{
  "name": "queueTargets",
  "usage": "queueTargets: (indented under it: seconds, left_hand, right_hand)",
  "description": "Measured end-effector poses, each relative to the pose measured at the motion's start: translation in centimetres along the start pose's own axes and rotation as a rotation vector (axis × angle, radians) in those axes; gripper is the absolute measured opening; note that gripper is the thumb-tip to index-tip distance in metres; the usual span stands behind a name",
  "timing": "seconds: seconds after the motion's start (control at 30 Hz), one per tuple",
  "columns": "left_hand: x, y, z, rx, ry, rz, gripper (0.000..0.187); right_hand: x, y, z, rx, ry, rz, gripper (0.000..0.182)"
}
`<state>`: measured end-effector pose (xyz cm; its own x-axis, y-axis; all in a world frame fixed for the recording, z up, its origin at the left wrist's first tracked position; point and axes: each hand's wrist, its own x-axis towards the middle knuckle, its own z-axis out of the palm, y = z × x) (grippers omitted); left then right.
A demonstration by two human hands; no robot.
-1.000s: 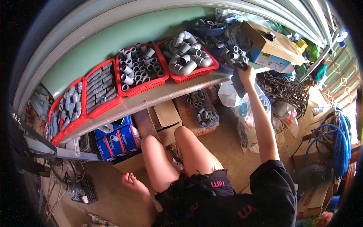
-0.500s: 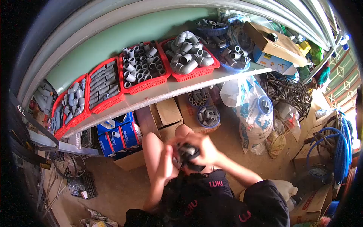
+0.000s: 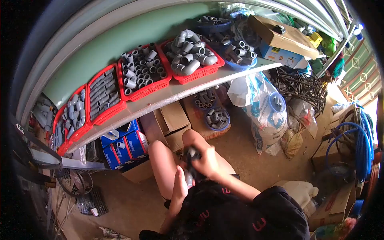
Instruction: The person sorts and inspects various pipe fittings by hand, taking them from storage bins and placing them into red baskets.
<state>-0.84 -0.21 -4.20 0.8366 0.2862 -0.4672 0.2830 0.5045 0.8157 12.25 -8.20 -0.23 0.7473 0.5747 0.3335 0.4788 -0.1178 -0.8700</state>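
Observation:
I sit with my bare knees apart, both hands close together over my lap. My left hand [image 3: 181, 186], thumb up, is closed around a grey pipe fitting [image 3: 189, 179], mostly covered by the fingers. Just above it, my right hand [image 3: 206, 163] grips a dark, rag-like object [image 3: 192, 165], which is blurred and partly hidden. A pale spot shows at the top of this dark object; I cannot make out what it is. The dark object and the fitting appear to touch.
On the shelf [image 3: 176, 94] ahead stand red baskets [image 3: 150, 89] of grey pipe fittings. A blue bowl [image 3: 240, 67] of fittings is farther right. Beneath are blue boxes [image 3: 127, 149], a cardboard box [image 3: 172, 118] and a white sack [image 3: 266, 124]. Blue hose [image 3: 363, 148] hangs at the right.
My right hand has shifted slightly left with the dark object. My left hand has moved lower and right, and the grey fitting shows more beneath the dark object. The view has turned slightly.

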Motion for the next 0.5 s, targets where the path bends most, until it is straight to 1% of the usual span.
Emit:
queueTargets:
  seconds: [0.07,0.1,0.2,0.23,0.27,0.3,0.33,0.37,0.4,0.43,0.47,0.5]
  left_hand:
    - [0.1,-0.3,0.3,0.019,-0.19,0.167,0.043]
    - [0.2,-0.1,0.4,-0.154,-0.278,0.247,0.041]
    - [0.9,1.8,2.0,-0.459,0.064,0.147,0.041]
    - [1.5,2.3,2.0,-0.51,0.068,0.231,0.042]
    - [1.5,3.3,2.1,-0.524,0.048,0.156,0.04]
    - [1.6,2.2,2.6,-0.449,0.106,0.271,0.041]
    - [1.6,1.9,2.5,-0.481,0.033,0.291,0.041]
    - [1.6,1.6,2.4,-0.513,-0.041,0.308,0.041]
    - [2.0,2.5,2.0,-0.574,-0.271,0.398,0.045]
    - [1.3,2.9,2.4,-0.498,-0.21,0.404,0.047]
    - [0.3,3.4,3.2,-0.418,-0.143,0.407,0.05]
    - [-0.1,3.3,3.5,-0.182,-0.065,0.463,0.055]
  right_hand:
    - [2.3,0.8,-1.4,0.138,0.148,0.161,0.024]
    - [2.6,0.8,-2.1,0.211,0.164,0.171,0.024]
    - [2.0,-2.2,-3.0,0.279,0.059,0.055,0.028]
    - [1.5,-3.3,-2.8,0.267,0.015,-0.026,0.033]
    - [0.7,-4.2,-2.4,0.099,0.005,-0.128,0.037]
    - [0.4,-4.9,-1.5,-0.02,-0.004,-0.22,0.037]
    - [0.1,-5.4,-0.6,-0.141,-0.013,-0.31,0.036]
    - [-0.3,-4.3,0.2,-0.041,0.002,-0.263,0.037]
    - [-0.1,-4.0,0.5,0.063,0.015,-0.219,0.039]
    - [0.1,-4.0,0.3,0.134,-0.067,-0.156,0.042]
    - [0.2,-4.2,-0.1,0.194,-0.086,-0.123,0.043]
    - [0.6,-4.8,-0.6,0.201,-0.047,-0.122,0.041]
